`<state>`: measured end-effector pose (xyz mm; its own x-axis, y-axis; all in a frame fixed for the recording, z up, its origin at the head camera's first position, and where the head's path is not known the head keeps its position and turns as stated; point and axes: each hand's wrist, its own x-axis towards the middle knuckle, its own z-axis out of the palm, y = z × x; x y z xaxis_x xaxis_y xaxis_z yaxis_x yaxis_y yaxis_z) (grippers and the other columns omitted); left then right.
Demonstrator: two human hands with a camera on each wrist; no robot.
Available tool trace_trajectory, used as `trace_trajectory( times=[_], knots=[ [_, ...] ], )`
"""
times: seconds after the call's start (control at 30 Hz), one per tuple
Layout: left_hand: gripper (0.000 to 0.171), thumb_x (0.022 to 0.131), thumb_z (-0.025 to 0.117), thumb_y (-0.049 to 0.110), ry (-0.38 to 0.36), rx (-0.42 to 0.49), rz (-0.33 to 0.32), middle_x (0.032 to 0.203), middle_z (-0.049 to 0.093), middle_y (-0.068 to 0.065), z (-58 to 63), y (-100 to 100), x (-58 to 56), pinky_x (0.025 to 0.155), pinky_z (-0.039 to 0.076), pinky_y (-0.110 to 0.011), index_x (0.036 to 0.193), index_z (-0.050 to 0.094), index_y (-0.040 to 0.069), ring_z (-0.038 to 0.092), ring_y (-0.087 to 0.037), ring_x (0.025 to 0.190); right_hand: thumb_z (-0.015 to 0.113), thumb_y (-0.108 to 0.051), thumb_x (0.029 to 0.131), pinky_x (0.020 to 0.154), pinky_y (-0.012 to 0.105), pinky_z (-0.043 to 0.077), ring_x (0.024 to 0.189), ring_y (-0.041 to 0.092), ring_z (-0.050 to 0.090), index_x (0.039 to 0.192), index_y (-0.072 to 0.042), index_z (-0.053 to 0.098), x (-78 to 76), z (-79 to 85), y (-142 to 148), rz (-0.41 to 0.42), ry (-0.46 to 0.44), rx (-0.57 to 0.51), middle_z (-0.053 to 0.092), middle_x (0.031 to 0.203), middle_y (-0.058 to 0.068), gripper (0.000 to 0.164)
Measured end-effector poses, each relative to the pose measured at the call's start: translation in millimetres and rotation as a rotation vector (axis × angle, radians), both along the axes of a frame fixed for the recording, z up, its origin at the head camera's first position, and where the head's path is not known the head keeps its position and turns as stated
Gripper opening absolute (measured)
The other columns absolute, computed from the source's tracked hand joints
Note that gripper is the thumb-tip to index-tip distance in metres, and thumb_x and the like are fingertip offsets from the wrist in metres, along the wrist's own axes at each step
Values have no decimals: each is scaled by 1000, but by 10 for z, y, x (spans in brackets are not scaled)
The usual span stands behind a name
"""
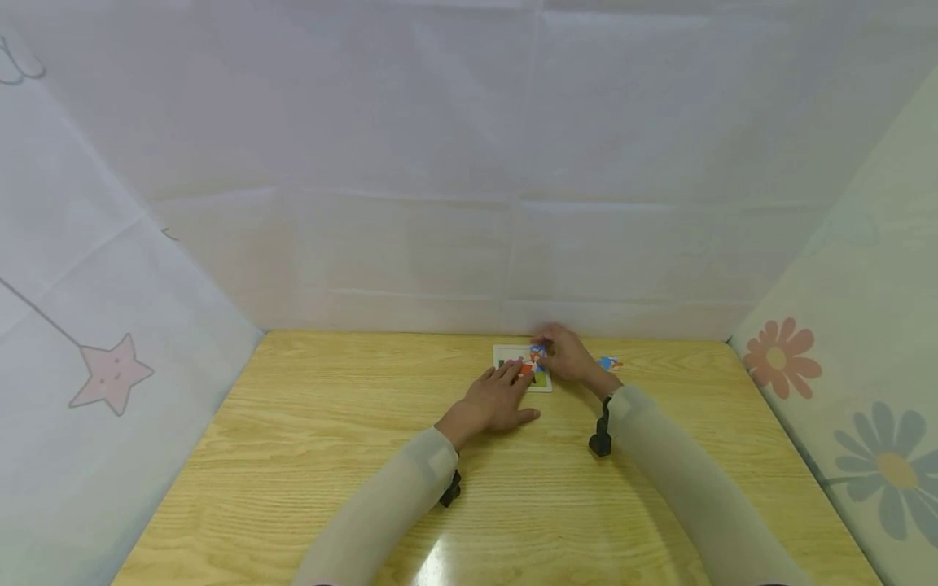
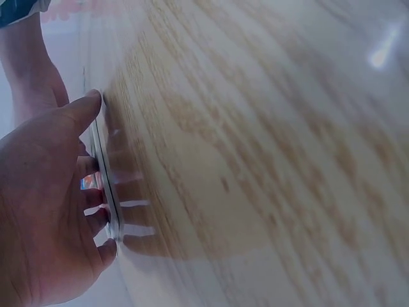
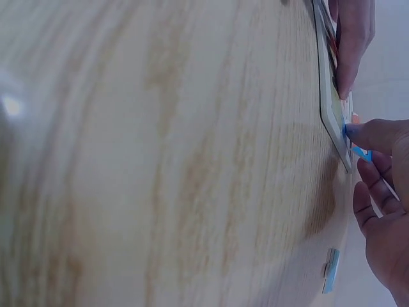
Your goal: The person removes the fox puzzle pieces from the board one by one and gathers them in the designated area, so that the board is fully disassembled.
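A small puzzle board with a white border and a colourful picture lies flat near the table's far edge. My left hand rests with outstretched fingers over its lower left part, thumb spread out to the side on the table. At the board's upper right, my right hand pinches a blue puzzle piece between thumb and fingers. In the right wrist view the thumb touches the board's edge area, with the other fingers loosely bent beyond it. Both hands cover much of the picture.
Loose blue puzzle pieces lie on the wooden table to the right of the board. A pale cloth wall rises right behind the table, with printed side walls left and right.
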<state>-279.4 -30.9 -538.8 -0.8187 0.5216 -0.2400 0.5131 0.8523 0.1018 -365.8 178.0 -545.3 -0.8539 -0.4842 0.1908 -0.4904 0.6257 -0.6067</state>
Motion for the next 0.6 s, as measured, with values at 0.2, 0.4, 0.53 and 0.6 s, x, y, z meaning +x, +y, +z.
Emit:
trace_trajectory(
  times=[0.2,0.4,0.53,0.6],
  knots=[
    [87,105,33,75,22,-2,-1,179,7,-5,40,1,61,131,19,-49,173,13,25,10,-24,165,85,-3,90,94,50,56,106,32,65,120,3,76,3,-3,12,-3,14,-11,68,117,15,32],
    [86,105,37,74,23,1,1,179,9,-5,30,-4,60,131,21,-51,172,16,25,12,-25,165,85,-2,90,94,50,57,107,33,65,122,4,75,13,-9,10,-8,8,-32,67,118,16,34],
    [88,103,38,77,16,14,2,179,7,-4,-101,-13,-20,131,19,-51,172,16,27,9,-24,165,82,0,91,93,49,58,106,33,66,122,5,74,31,-14,25,-3,-5,-70,67,119,17,32],
    [88,103,39,76,6,4,-1,179,7,-4,-83,-9,-28,131,20,-51,172,16,27,9,-24,165,81,2,92,91,48,59,104,32,67,123,5,74,41,-16,31,-3,-20,-92,69,120,17,32]
  ],
)
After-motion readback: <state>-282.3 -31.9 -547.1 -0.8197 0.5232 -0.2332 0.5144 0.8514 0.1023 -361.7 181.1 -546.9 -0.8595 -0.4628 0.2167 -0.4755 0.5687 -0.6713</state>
